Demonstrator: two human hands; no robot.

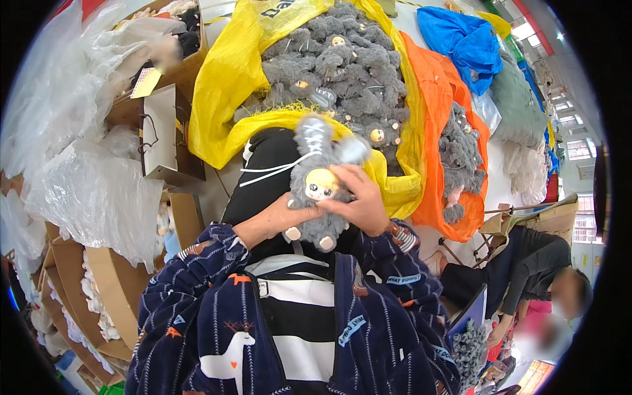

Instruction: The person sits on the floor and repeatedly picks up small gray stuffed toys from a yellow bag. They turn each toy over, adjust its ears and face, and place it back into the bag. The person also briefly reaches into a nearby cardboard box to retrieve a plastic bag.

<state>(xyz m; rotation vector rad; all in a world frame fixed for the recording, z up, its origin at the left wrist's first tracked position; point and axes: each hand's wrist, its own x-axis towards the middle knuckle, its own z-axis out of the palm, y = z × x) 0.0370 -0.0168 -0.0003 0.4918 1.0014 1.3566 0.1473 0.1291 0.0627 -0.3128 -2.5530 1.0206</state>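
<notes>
A grey plush doll (309, 172) with long bunny ears, a pale doll face and yellow hair is held upright over my lap. White laces trail from its head to the left. My left hand (271, 218) grips the doll's lower left side, its thumb across the belly. My right hand (361, 201) holds the doll's right side, with fingers at the edge of the face and the thumb under the chin. The doll's right ear is blurred. Just beyond it, a yellow sack (220, 108) full of similar grey plush dolls (336, 72) stands open.
Right of the yellow sack is an orange sack (431, 85) with more grey plush. A blue bag (464, 43) lies behind it. On the left are clear plastic sheeting (92, 197), a white paper bag (160, 131) and cardboard boxes (108, 289). A seated person (526, 270) works at the right.
</notes>
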